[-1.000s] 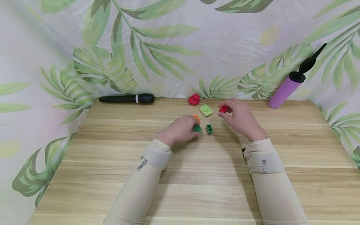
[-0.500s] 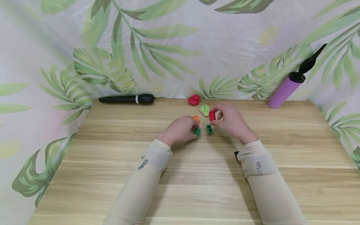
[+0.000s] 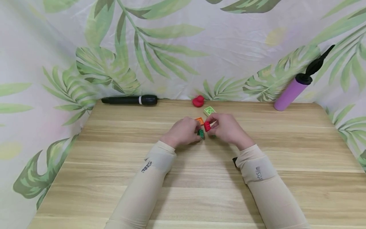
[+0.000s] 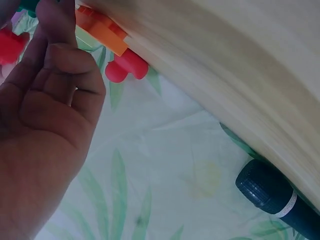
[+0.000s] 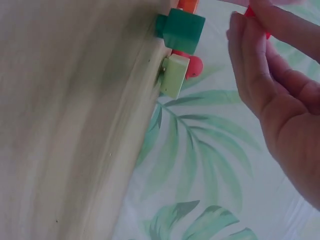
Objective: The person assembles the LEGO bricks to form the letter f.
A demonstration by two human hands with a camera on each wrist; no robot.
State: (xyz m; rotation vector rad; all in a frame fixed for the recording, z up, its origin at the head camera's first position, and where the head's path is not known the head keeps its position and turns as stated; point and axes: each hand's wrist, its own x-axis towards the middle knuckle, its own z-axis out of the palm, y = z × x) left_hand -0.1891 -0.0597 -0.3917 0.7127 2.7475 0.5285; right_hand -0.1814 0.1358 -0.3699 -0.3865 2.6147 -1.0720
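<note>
A small red plastic toy brick is sitting in the pinch of the person's right hand, fingers clamped on its sides; from the right wrist, only slivers of red are showing. Just beside it, the left hand is gripping a dark green plastic toy brick between thumb and fingers, and those fingers are covering much of it. A second dark green plastic brick is resting studs-down on the wood-grained surface, though from above the right hand is hiding nearly all of it. An orange plastic brick is lying behind the left fingers, partly covered, and a pale lime brick is showing its hollow underside farther back. Beyond, a red rubbery-looking duck is standing near the leaf-printed cloth. Something black is poking out by the right sleeve, too covered for me to make out.
</note>
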